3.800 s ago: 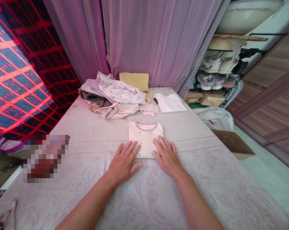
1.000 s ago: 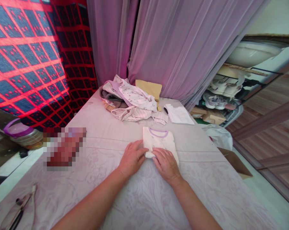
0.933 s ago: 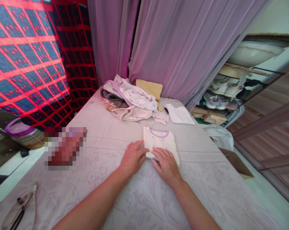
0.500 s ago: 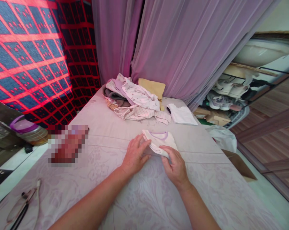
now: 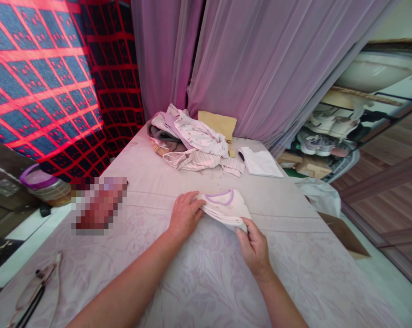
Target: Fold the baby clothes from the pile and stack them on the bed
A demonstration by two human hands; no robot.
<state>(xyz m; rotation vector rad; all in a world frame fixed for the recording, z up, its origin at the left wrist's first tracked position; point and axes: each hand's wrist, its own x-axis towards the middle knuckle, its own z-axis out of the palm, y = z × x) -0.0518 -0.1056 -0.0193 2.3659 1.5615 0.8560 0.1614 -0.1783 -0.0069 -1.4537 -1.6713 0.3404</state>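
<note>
A bed (image 5: 195, 291) under a pale lilac sheet with a tone-on-tone leaf print fills the lower frame. Behind it hangs a sheer mauve curtain (image 5: 277, 64) in long soft folds. At the upper left is a wall hanging (image 5: 38, 91) in a red and dark blue grid, and at the right a rack of sneakers (image 5: 323, 132) stands above a cardboard box (image 5: 345, 237) and a crumpled plastic bag (image 5: 318, 196).

At the far end of the bed lies a loose heap of clothes (image 5: 188, 146), mostly soft printed and striped cotton, with a folded mustard cloth (image 5: 216, 125) behind it. A folded white garment (image 5: 260, 162) sits just to its right.

The main change is at the small white shirt (image 5: 226, 209), near the middle of the bed with its lilac collar facing away. It lay flat under two spread palms earlier; now its near edge is lifted and doubled into soft layers. The left hand (image 5: 184, 216) holds its left edge, fingers closed together over the cloth. The right hand (image 5: 255, 248) pinches the near right corner between thumb and fingers. The hands are well apart, with the shirt between them.
</note>
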